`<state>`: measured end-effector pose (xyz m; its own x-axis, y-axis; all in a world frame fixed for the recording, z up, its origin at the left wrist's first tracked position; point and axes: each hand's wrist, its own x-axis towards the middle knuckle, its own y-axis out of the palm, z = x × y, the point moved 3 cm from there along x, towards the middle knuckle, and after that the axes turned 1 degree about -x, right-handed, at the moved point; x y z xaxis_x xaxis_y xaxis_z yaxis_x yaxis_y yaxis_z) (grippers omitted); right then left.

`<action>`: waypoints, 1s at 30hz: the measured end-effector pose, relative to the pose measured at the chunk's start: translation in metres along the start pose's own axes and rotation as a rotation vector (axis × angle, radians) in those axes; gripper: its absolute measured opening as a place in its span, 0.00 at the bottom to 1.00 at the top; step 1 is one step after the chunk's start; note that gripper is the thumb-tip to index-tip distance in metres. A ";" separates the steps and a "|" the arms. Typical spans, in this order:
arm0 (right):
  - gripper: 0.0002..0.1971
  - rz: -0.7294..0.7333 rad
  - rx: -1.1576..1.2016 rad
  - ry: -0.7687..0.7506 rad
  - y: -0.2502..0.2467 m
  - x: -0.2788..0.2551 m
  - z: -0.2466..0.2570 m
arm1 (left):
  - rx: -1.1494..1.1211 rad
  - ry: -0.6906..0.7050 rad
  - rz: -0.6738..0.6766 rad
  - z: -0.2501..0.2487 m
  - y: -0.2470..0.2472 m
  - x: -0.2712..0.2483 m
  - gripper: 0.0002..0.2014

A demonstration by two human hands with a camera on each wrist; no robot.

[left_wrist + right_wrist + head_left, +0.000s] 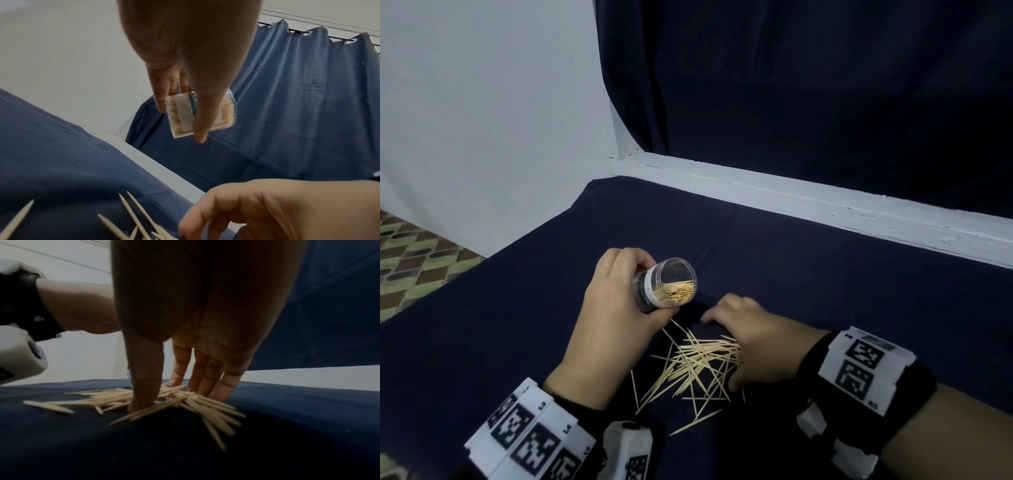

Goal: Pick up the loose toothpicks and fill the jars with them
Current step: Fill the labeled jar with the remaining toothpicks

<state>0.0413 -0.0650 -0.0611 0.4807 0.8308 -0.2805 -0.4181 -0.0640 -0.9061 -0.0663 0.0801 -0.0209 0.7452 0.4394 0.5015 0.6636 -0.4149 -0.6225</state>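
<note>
My left hand (643, 291) grips a clear plastic jar (676, 281) above the table, tilted with its open mouth toward the right. A bunch of toothpicks lies inside it. In the left wrist view the thumb and fingers of the left hand (180, 120) wrap the jar (226, 112). Loose toothpicks (695, 366) lie in a crossed pile on the dark blue cloth just below the jar. My right hand (739, 346) arches over the pile's right side. In the right wrist view the right hand (172, 395) presses thumb and straight fingers down on the toothpicks (205, 408).
The table (825, 291) is covered in dark blue cloth and ends at a white ledge (825, 205) under a dark curtain (791, 85). Its left edge drops to a patterned tile floor (414, 257). A white wall stands at the back left.
</note>
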 end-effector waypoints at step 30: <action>0.10 0.173 -0.183 0.190 0.004 0.002 -0.002 | 0.026 0.022 0.112 -0.003 0.012 0.001 0.23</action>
<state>0.0423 -0.0650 -0.0657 0.5574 0.6816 -0.4739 -0.3689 -0.3081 -0.8769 -0.0570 0.0730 -0.0258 0.8161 0.3736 0.4408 0.5743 -0.4394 -0.6908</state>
